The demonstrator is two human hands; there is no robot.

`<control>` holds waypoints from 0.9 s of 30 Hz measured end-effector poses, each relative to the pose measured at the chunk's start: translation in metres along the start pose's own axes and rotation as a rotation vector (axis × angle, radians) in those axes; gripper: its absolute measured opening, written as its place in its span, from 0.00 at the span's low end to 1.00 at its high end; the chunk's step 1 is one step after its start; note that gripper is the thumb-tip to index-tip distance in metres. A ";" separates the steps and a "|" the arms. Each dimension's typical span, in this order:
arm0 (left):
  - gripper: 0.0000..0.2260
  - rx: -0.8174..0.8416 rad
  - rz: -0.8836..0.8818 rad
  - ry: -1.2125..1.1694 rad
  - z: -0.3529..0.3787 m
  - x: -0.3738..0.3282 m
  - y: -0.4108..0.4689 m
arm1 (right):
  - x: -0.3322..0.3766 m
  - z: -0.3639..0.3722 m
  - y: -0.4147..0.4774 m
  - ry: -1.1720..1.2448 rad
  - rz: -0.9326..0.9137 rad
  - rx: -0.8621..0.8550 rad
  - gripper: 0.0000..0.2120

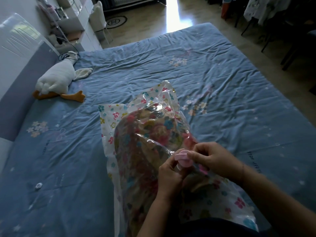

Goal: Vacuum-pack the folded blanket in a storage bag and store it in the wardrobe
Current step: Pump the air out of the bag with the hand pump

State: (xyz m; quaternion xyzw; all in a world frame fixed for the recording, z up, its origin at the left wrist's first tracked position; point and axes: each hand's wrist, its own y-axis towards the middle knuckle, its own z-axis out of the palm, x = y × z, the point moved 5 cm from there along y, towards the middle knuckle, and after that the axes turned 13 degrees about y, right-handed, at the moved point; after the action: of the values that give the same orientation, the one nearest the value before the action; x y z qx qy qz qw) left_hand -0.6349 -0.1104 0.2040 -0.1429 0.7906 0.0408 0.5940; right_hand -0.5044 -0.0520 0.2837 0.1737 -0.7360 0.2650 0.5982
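Bedroom, dim, daylight on the floor beyond. Wide bed (222, 74) under a blue flowered sheet takes up most of the view.

- Storage bag (109, 127), clear plastic with a flower print, lies on the sheet directly before the person. Folded blanket (136, 151) is already inside; its pattern shows through the plastic.
- Pink valve (183, 156) sits on the bag's upper face, near end. Left hand (168, 173) grips the valve from below with curled fingers. Right hand (213, 159) pinches its top from the far side. Both hands are closed on it.
- Plastic over the blanket looks loose and puffy, with creases standing up. Judgement: air not drawn out yet.
- Bag's mouth is hidden under the arms; cannot tell whether it is sealed.
- Left of the bag: a small white round piece (38, 185) on the sheet, and further off a plush goose (54, 77).
- No pump or vacuum in view, nor any wardrobe.

Progress: loading done. Valve work under way. Left: suction, closing the valve, carrying the pack to the wardrobe.
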 end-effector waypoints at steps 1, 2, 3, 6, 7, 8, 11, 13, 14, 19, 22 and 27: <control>0.15 0.004 -0.005 -0.007 0.000 0.000 0.001 | 0.013 -0.002 -0.003 0.017 -0.045 0.006 0.17; 0.15 0.020 -0.017 -0.013 0.000 0.000 0.002 | 0.032 -0.004 -0.007 0.080 -0.110 0.016 0.16; 0.15 0.041 -0.023 -0.013 0.001 -0.001 0.001 | 0.051 -0.007 -0.012 0.184 -0.174 0.046 0.16; 0.17 0.056 -0.023 -0.034 0.001 -0.004 -0.001 | 0.088 -0.014 -0.023 0.510 -0.297 0.175 0.14; 0.18 0.054 -0.023 -0.041 0.001 -0.005 -0.001 | 0.083 -0.015 -0.021 0.536 -0.300 0.170 0.13; 0.18 0.047 -0.020 -0.042 0.002 -0.004 -0.001 | 0.072 -0.014 -0.018 0.497 -0.269 0.134 0.13; 0.17 0.022 -0.013 -0.008 0.002 -0.003 0.001 | 0.018 -0.005 -0.004 0.198 -0.086 0.033 0.15; 0.16 0.012 -0.008 -0.003 0.001 -0.001 0.000 | -0.002 0.000 -0.003 0.066 -0.008 0.025 0.18; 0.16 0.012 -0.010 -0.005 0.000 -0.001 0.000 | 0.002 0.000 -0.004 0.054 -0.022 0.024 0.19; 0.16 0.050 -0.012 -0.023 0.001 -0.004 -0.001 | 0.087 -0.010 -0.023 0.414 -0.272 0.159 0.10; 0.17 0.043 -0.009 -0.027 0.001 -0.004 -0.002 | 0.083 -0.011 -0.022 0.489 -0.294 0.158 0.10; 0.16 0.003 -0.019 0.014 0.000 0.003 -0.001 | -0.001 0.002 -0.002 0.025 0.022 0.044 0.17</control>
State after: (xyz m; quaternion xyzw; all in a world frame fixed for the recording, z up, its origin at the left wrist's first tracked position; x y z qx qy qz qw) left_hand -0.6351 -0.1113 0.2016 -0.1499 0.7935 0.0326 0.5889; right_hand -0.5046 -0.0548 0.2825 0.1754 -0.7242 0.2901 0.6005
